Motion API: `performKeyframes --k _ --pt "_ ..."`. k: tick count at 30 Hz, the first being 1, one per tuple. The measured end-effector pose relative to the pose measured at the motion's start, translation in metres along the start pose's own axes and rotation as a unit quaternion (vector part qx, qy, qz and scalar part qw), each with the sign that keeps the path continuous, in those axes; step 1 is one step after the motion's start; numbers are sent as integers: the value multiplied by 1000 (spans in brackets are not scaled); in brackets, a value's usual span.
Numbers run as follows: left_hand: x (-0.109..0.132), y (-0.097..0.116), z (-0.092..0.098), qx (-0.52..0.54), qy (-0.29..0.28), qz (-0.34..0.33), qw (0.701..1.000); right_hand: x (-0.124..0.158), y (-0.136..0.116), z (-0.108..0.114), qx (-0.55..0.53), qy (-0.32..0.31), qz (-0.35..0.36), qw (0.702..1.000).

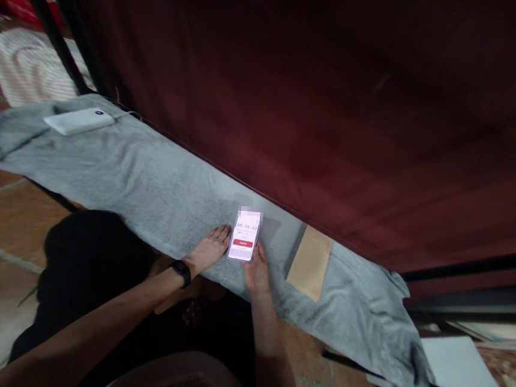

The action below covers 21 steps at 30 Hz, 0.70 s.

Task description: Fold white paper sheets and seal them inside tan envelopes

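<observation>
A smartphone (241, 253) with a lit screen, showing timer digits and a red button, is in the middle of the view above a grey cloth (150, 190). My right hand (256, 270) grips its lower right edge, the fingers partly hidden behind it. My left hand (209, 249), with a black band on the wrist, lies flat on the cloth, fingers stretched toward the phone's left edge. Whether those fingertips touch the phone, I cannot tell. To the right of my right hand, a flat brown piece that looks like paper or card (310, 263) rests on the cloth.
At the left end of the cloth lies a white device (80, 121) with a cable. Behind the narrow surface hangs a dark red curtain (315, 102). Dark bars (55, 31) rise at the left. Striped fabric (36, 66) and a white panel (461, 371) flank the sides.
</observation>
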State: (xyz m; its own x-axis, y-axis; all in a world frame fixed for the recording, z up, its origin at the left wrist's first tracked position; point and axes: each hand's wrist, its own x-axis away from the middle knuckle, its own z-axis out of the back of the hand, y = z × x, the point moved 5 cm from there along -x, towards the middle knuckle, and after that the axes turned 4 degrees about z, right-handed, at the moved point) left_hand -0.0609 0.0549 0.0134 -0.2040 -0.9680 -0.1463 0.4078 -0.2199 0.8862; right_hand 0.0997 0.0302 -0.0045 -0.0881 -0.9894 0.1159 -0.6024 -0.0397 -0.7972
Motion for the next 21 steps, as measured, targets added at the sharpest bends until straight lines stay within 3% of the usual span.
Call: performKeyframes --k 10,14,17,19,21 --pt "0 -5 5 -63 11 -9 998 2 -3 -3 -17 -14 -3 1000" --pt "0 -6 7 94 96 72 988 1 -3 -2 -31 -6 -2 999" --pt "1 -11 -10 336 113 179 918 0 -5 -4 -32 -7 0 999" --pt "-1 -11 -25 468 69 225 852 -1 -6 -5 -30 -5 1 1000" --pt "-2 -7 -33 537 23 244 807 -2 -7 -7 -24 -3 6 1000"
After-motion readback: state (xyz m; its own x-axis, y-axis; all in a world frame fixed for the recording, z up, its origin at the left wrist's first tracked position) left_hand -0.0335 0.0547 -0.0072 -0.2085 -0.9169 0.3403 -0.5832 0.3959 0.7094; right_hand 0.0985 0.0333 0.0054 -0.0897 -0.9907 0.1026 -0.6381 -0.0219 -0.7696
